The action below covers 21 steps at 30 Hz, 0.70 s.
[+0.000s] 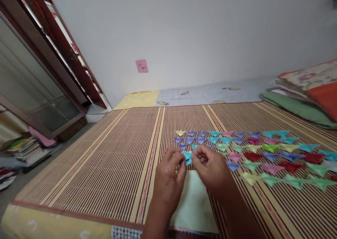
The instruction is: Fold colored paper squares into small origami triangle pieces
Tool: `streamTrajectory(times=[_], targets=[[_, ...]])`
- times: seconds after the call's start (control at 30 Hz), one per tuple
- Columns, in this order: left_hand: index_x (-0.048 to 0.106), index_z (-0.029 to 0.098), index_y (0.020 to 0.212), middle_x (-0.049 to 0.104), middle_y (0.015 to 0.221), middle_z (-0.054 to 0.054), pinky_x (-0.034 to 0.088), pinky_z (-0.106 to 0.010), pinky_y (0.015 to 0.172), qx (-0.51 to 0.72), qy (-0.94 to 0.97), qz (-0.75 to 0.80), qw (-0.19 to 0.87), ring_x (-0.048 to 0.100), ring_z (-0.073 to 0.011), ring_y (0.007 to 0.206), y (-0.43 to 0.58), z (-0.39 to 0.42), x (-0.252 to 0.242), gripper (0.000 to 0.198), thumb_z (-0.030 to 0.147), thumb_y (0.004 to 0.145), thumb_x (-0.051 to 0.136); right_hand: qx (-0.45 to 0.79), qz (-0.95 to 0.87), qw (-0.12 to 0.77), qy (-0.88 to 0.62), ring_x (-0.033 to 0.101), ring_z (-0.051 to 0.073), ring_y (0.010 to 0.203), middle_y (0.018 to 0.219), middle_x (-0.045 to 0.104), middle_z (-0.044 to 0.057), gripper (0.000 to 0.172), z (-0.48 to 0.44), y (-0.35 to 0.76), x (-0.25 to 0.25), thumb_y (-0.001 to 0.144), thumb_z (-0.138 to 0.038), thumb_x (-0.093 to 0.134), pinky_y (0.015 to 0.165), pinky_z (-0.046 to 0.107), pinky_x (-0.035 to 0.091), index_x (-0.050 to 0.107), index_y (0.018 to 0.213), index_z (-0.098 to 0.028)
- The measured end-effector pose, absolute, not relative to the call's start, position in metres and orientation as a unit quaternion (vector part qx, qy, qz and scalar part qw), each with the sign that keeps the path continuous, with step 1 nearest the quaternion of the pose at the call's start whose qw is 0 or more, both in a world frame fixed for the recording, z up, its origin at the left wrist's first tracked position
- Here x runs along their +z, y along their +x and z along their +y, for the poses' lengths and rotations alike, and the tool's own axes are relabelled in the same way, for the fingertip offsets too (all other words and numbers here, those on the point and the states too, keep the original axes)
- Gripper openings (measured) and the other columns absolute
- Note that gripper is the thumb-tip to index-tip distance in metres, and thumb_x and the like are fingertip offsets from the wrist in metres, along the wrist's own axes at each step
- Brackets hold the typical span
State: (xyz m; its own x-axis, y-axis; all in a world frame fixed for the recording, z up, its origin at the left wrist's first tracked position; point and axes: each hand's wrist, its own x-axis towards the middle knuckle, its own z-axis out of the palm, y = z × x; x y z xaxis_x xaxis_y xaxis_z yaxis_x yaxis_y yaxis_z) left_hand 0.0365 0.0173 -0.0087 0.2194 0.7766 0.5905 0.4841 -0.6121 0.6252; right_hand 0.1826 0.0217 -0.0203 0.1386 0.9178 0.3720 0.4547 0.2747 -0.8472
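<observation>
A small light-blue folded paper piece is pinched between both of my hands. My left hand grips its left side with thumb and fingertips. On the other side, my right hand pinches its right edge, fingers curled. Below them lies a pale green sheet of paper, partly covered by my wrists and forearms. Just beyond and to the right spread rows of folded paper pieces in many colours, among them a yellow one at the far left end and a bright green one.
A striped bamboo mat covers the bed. Folded bedding with a green piece is stacked at the right by the wall. A pink note is stuck on the wall. To the left stand a glass-panelled door and a pile of books.
</observation>
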Motion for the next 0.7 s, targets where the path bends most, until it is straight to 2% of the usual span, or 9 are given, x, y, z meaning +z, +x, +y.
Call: streamTrajectory(times=[0.2, 0.4, 0.53, 0.6, 0.7], targets=[[0.064, 0.021, 0.089, 0.067, 0.099, -0.005, 0.054, -0.032, 0.079, 0.445, 0.777, 0.419, 0.150, 0.066, -0.0199, 0.093, 0.0369, 0.0171, -0.0081, 0.023, -0.001, 0.091, 0.057, 0.207, -0.616, 0.517, -0.558, 0.050, 0.012, 0.048, 0.056, 0.052, -0.006, 0.014, 0.0217, 0.1851, -0.0192, 0.086, -0.024, 0.057, 0.049, 0.023, 0.038, 0.055, 0.072, -0.022], [0.065, 0.021, 0.090, 0.068, 0.104, -0.006, 0.054, -0.033, 0.082, 0.442, 0.772, 0.430, 0.153, 0.066, -0.0201, 0.096, 0.0349, 0.0179, -0.0094, 0.022, 0.000, 0.092, 0.057, 0.200, -0.635, 0.501, -0.553, 0.047, 0.011, 0.047, 0.055, 0.049, -0.007, 0.011, 0.0205, 0.1829, -0.0192, 0.083, -0.018, 0.055, 0.047, 0.022, 0.035, 0.055, 0.072, -0.022], [0.065, 0.022, 0.090, 0.068, 0.104, -0.005, 0.053, -0.032, 0.082, 0.433, 0.777, 0.428, 0.161, 0.066, -0.0194, 0.096, 0.0340, 0.0191, -0.0106, 0.023, 0.001, 0.093, 0.057, 0.187, -0.630, 0.507, -0.557, 0.048, 0.012, 0.049, 0.057, 0.051, -0.006, 0.011, 0.0224, 0.1831, -0.0195, 0.084, -0.018, 0.057, 0.049, 0.024, 0.038, 0.055, 0.074, -0.021], [0.065, 0.022, 0.090, 0.067, 0.104, -0.005, 0.052, -0.031, 0.081, 0.439, 0.770, 0.430, 0.170, 0.065, -0.0190, 0.095, 0.0336, 0.0201, -0.0109, 0.022, 0.001, 0.093, 0.057, 0.160, -0.650, 0.509, -0.541, 0.055, 0.015, 0.059, 0.068, 0.059, -0.002, 0.007, 0.0225, 0.1834, -0.0174, 0.085, -0.017, 0.057, 0.057, 0.027, 0.043, 0.061, 0.080, -0.020], [0.064, 0.021, 0.089, 0.067, 0.099, -0.004, 0.050, -0.030, 0.079, 0.451, 0.752, 0.439, 0.195, 0.064, -0.0184, 0.092, 0.0322, 0.0216, -0.0114, 0.021, 0.001, 0.092, 0.058, 0.129, -0.695, 0.508, -0.492, 0.062, 0.021, 0.084, 0.089, 0.063, 0.004, 0.014, 0.0211, 0.1828, -0.0131, 0.086, -0.013, 0.055, 0.076, 0.034, 0.049, 0.067, 0.089, -0.019]])
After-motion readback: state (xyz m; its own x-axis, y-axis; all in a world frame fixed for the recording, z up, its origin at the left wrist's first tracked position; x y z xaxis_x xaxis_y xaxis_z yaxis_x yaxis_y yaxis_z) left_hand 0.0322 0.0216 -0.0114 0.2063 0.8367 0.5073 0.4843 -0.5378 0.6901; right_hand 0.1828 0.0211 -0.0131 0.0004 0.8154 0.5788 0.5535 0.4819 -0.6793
